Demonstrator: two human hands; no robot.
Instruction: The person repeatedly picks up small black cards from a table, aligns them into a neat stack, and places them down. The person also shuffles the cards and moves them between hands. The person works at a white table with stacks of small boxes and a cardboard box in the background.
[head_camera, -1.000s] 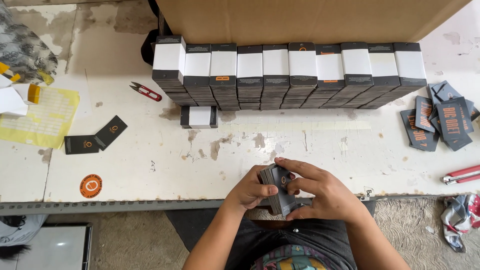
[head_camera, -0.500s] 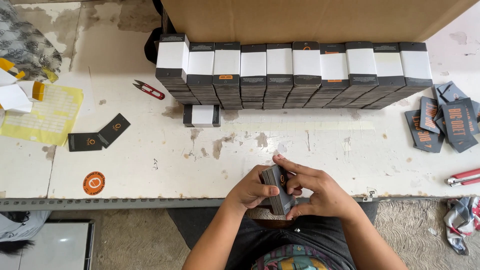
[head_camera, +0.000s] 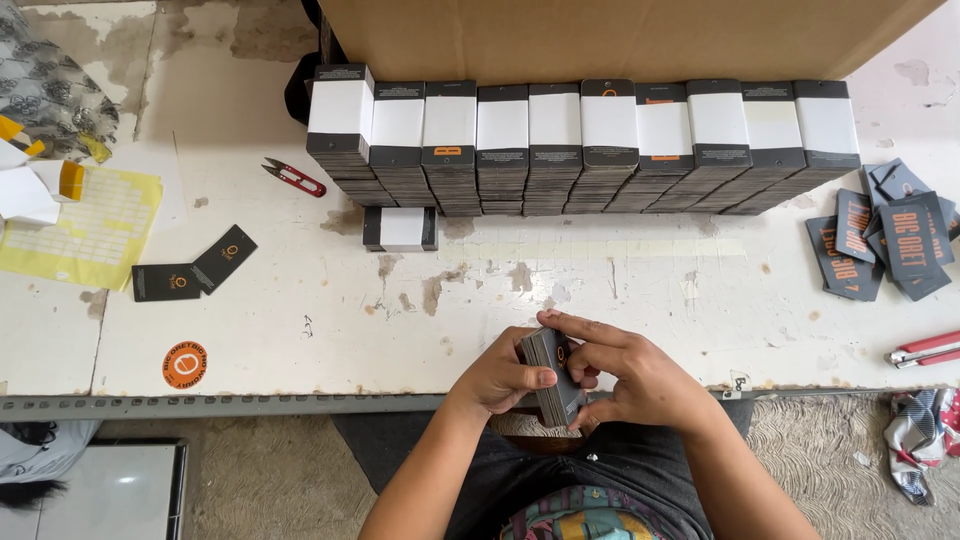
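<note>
Hands unmoved, L hand, R hand gripping card stack, table edge

Fingers of the left hand and right hand cover much of the card stack; the cardboard box runs off the top edge, the red tool off the right

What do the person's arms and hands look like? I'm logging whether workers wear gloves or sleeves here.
Both are bare: the left hand and right hand have no gloves, and no rings or watch show. The forearms are uncovered, with no sleeves reaching into view. The person wears dark trousers and a top with a multicoloured pattern.
</note>
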